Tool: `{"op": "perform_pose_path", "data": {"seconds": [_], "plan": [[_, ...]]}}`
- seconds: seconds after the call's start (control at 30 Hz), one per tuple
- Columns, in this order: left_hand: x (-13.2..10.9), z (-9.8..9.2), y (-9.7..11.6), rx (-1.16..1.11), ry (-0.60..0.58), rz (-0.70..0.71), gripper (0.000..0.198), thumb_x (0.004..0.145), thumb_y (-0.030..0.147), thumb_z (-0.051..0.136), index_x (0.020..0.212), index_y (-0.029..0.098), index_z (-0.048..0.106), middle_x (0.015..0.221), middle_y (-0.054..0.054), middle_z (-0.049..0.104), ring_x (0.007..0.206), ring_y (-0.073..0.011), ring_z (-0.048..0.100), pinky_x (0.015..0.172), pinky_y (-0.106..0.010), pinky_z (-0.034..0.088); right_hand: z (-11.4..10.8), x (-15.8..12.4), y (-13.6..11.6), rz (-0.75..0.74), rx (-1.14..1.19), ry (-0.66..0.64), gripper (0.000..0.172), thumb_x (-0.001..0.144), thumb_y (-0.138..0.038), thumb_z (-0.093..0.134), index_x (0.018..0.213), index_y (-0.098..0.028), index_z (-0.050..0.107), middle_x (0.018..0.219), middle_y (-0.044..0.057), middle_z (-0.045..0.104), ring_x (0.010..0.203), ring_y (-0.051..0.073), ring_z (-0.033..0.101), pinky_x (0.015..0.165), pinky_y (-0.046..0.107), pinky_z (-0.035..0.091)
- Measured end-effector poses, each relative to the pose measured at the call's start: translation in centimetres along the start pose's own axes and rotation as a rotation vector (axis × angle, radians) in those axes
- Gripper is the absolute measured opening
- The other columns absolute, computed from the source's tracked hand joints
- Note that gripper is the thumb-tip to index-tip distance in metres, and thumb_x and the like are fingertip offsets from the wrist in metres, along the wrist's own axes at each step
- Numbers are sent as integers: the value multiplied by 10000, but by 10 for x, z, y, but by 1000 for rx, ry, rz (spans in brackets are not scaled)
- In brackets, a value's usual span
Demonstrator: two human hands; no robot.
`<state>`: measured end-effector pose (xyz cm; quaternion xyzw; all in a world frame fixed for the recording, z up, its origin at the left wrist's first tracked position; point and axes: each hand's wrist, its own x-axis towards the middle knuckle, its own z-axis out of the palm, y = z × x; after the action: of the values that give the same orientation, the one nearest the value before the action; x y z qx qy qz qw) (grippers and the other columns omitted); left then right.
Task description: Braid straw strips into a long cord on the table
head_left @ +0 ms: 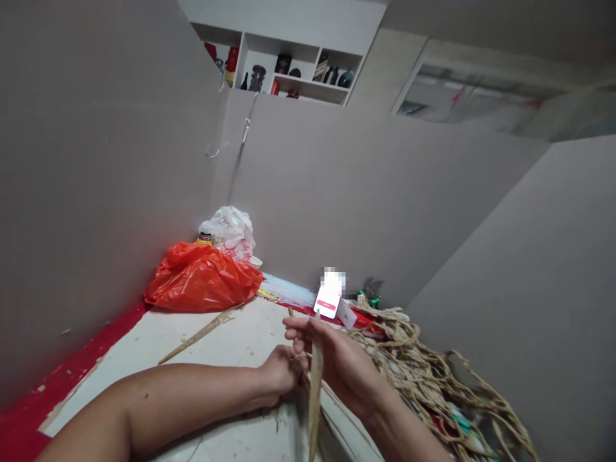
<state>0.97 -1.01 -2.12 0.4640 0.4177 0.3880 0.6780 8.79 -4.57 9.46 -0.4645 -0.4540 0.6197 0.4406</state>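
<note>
head view: a dried strip [315, 398] runs lengthwise, tip pointing up-frame, across the right grip [344, 362] (released, fingers extended); beside it the left grip [282, 371] is clenched, on what i cannot tell.

Strip [315, 391] is lt tan, rope [402, 328] beige-brn, bag [202, 282] orange-red, wall [312, 179] gry.

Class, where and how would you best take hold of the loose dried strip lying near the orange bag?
Probably pinch its middle from above: the dried strip lies lengthwise on the white board with nothing over its middle, its near end tapers narrowly, and its far end lies close to the orange bag.
</note>
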Motion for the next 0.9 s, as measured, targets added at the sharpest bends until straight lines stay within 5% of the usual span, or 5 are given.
{"op": "perform_pose_path", "data": {"seconds": [0.07,0.23,0.43,0.63,0.9], "plan": [[-2,-1,3,40,-18,-65,110,776,186,514,671,169,543,454,39,453,340,-72,306,395,-220,211,-22,-12,10,-50,-118,10,459,817,-507,479,1012,-159,707,1094,135,654,958,249,608,778,349,505],[-2,-2,10,47,-26,-120,169,782,152,410,638,178,493,422,42,446,271,-63,230,357,-216,118,-50,-17,62,-204,-707,167,542,863,-585,366,1207,-255,625,1402,72,458,1340,257,315,1121,461,161],[-2,0,10,-24,21,-145,138,767,131,424,645,189,447,374,90,308,296,-53,204,366,-191,124,-48,-2,117,-379,-1008,271,485,919,-477,319,1353,-313,463,1498,38,303,1386,260,211,1118,492,173],[0,4,15,-125,29,-108,103,758,156,499,656,146,503,517,29,496,474,-80,455,524,-204,368,-48,13,121,-412,-1076,360,510,914,-438,332,1372,-244,446,1451,83,384,1347,291,294,1088,514,236],[-4,6,7,96,248,-140,66,689,140,580,627,135,602,489,40,443,489,-97,385,513,-226,322,-73,11,127,-624,-875,442,364,715,-540,583,839,-207,660,1054,117,661,967,292,615,909,418,463]]}}
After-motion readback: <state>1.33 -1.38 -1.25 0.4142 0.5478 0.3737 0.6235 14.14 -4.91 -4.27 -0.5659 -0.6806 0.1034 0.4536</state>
